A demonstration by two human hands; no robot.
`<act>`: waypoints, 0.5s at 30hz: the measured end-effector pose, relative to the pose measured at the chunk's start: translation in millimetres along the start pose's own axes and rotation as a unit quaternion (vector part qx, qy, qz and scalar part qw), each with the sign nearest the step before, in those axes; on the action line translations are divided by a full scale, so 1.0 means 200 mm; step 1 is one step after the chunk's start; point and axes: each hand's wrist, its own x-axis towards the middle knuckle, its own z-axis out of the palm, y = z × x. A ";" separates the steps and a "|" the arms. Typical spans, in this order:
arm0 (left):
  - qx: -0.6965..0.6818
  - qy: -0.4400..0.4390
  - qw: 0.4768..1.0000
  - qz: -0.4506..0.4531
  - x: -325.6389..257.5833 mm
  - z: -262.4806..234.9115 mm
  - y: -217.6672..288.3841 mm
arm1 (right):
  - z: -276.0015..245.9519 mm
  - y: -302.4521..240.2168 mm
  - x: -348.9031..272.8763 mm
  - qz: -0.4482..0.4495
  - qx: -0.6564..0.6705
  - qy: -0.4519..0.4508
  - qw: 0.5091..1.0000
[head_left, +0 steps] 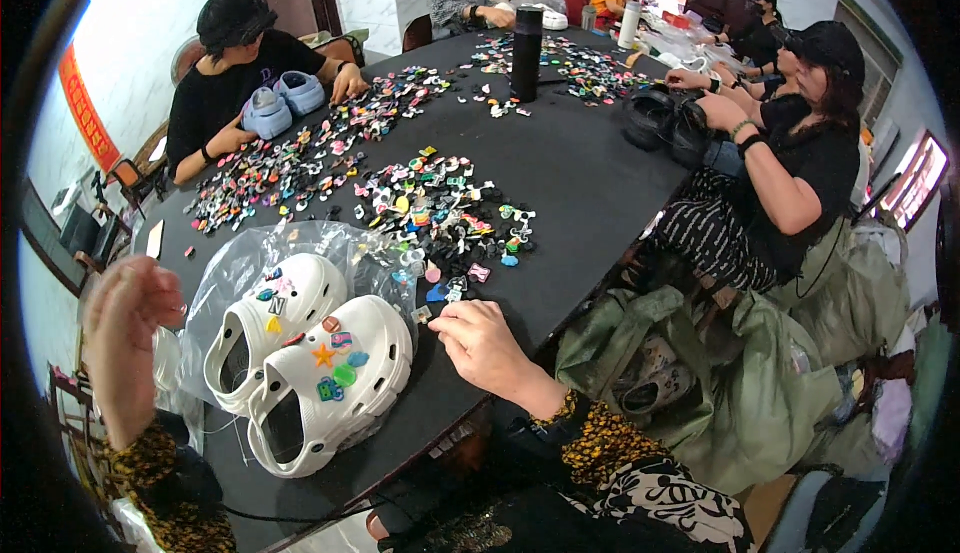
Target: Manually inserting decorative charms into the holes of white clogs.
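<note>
Pair of white clogs (pixel 378 341) is sitting side by side at the near left of the table, toes angled away, colored charms dotting the uppers, incl. an orange star (pixel 323 355) on the nearer one. Clear plastic bag (pixel 225 263) is lying beside and behind them. Right hand (pixel 485 348) is working right of the clogs: thumb and fingers bunching together at a small pale charm (pixel 421 315); can't tell if it's gripped. Left hand (pixel 132 323) is hanging raised left of the clogs, fingers loosely curling, blurred; can't tell if it's holding anything. Black table (pixel 580 168) is carrying a loose charm pile (pixel 430 198) just beyond, more heaps farther back, plus a black tumbler (pixel 525 53). Person at left is holding blue clogs (pixel 267 113); person at right is handling black clogs (pixel 648 123). Green sacks (pixel 760 383) are slumping right of the table. Red banner (pixel 88 118) is hanging on the left wall.
</note>
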 end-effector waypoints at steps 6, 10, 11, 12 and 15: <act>-0.080 -0.024 0.986 -0.147 -0.07 0.02 -0.41 | 0.00 0.00 0.00 0.003 0.011 -0.013 1.000; -0.066 0.011 0.978 -0.197 -0.16 0.02 -0.50 | 0.02 -0.02 0.02 0.000 0.007 -0.016 1.000; -0.062 0.017 0.977 -0.202 -0.16 0.03 -0.49 | 0.04 -0.01 0.02 -0.011 0.007 -0.011 1.000; -0.060 0.027 0.976 -0.209 -0.17 0.03 -0.49 | 0.04 -0.01 0.02 -0.009 0.005 -0.012 1.000; -0.035 0.005 0.982 -0.184 -0.14 0.05 -0.52 | 0.00 -0.01 0.02 0.001 -0.015 -0.016 1.000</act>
